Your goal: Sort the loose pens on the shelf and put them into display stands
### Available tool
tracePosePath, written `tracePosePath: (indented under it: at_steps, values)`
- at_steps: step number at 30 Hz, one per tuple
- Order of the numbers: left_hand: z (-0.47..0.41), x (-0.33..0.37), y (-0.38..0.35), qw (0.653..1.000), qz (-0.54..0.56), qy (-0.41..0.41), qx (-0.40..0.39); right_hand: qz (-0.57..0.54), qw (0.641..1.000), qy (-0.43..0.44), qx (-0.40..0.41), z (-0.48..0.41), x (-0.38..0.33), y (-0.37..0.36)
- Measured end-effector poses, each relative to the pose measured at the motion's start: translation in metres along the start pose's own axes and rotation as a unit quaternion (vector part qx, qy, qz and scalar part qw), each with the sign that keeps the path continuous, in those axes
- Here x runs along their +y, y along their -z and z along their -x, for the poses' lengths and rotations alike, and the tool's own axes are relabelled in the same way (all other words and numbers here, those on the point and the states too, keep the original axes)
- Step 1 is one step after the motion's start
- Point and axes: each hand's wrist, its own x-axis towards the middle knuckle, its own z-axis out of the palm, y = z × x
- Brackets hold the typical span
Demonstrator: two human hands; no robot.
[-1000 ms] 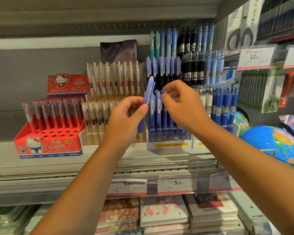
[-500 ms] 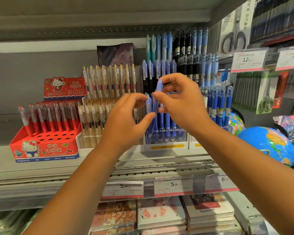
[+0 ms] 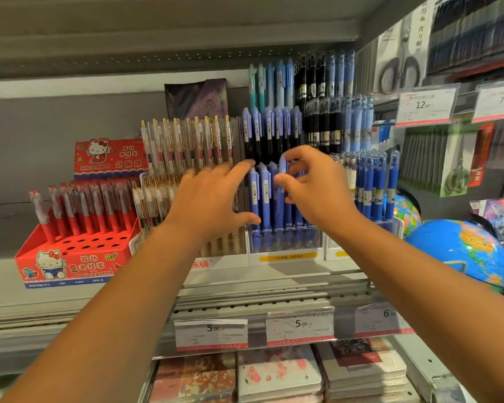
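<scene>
**A:** Starting nearest us, what do we have?

**B:** Along the bottom of the frame there are notebooks [image 3: 277,376] under the price tags [image 3: 300,327], then the shelf [image 3: 274,276]. Our forearms enter from the two lower corners and meet at centre frame, both raised and reaching forward.

**A:** And the hands?

**B:** Our left hand [image 3: 213,199], just left of centre, is spread wide with straight fingers and the thumb low. It holds nothing. It is blurred, so we cannot tell whether it touches any pens.

**A:** The right one?

**B:** Our right hand [image 3: 320,190], just right of centre, has thumb and forefinger pinched on the top of a pale-blue pen [image 3: 282,167]. The other fingers curl loosely beside them.

**A:** Where does that pen sit?

**B:** Close to upright, in the front row [image 3: 259,193] of matching pens in the clear stand [image 3: 285,245] at centre frame. Its tip is lost behind the stand's hazy wall, so we cannot say whether it is home in a hole.

**A:** Which step are we on, then?

**B:** We judge that we are seating this pen among its own kind. The next move calls for a straight push down until it is level with its neighbours. Then we let go gently, so the row does not tip. Our free left hand is near enough to steady it.

**A:** And farther back?

**B:** Higher tiers [image 3: 271,132] of blue and black pens stand behind. A red box [image 3: 76,257] with empty holes is at lower left, and a globe [image 3: 460,251] is at the right edge.
</scene>
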Motion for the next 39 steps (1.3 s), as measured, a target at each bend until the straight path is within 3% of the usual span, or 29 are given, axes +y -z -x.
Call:
tracePosePath:
  at_steps: [12,15,18,20,22,24,31,35,37,39]
  values:
    - [0.000,0.001,-0.002,1.000,0.000,0.001,0.020,0.179,0.983,0.024,-0.043,0.008,0.000,-0.001]
    - [0.012,-0.001,0.005,0.987,0.087,0.052,0.120,0.224,0.973,0.057,0.016,0.015,-0.003,-0.005]
    - [0.026,-0.017,0.015,0.917,0.240,0.224,0.229,0.173,0.980,0.101,0.017,0.018,-0.019,-0.015]
    - [0.033,-0.031,0.021,0.829,0.381,0.347,0.217,0.146,0.985,0.084,-0.023,0.015,-0.029,-0.025]
    - [0.038,-0.042,0.022,0.736,0.501,0.415,0.187,0.145,0.987,0.043,-0.045,0.009,-0.037,-0.033]
    - [0.044,-0.046,0.022,0.706,0.539,0.434,0.153,0.162,0.985,0.017,-0.057,0.006,-0.039,-0.039]
    - [0.054,-0.057,0.022,0.677,0.595,0.425,0.077,0.194,0.980,0.022,-0.036,0.009,-0.037,-0.046]
    - [0.062,-0.064,0.026,0.684,0.611,0.395,0.053,0.240,0.969,0.010,-0.055,0.009,-0.041,-0.044]
    - [0.071,-0.068,0.027,0.698,0.606,0.377,0.055,0.262,0.964,0.028,-0.021,0.022,-0.044,-0.040]
    - [0.084,-0.073,0.025,0.720,0.582,0.367,0.089,0.198,0.976,0.071,0.048,0.044,-0.051,-0.036]
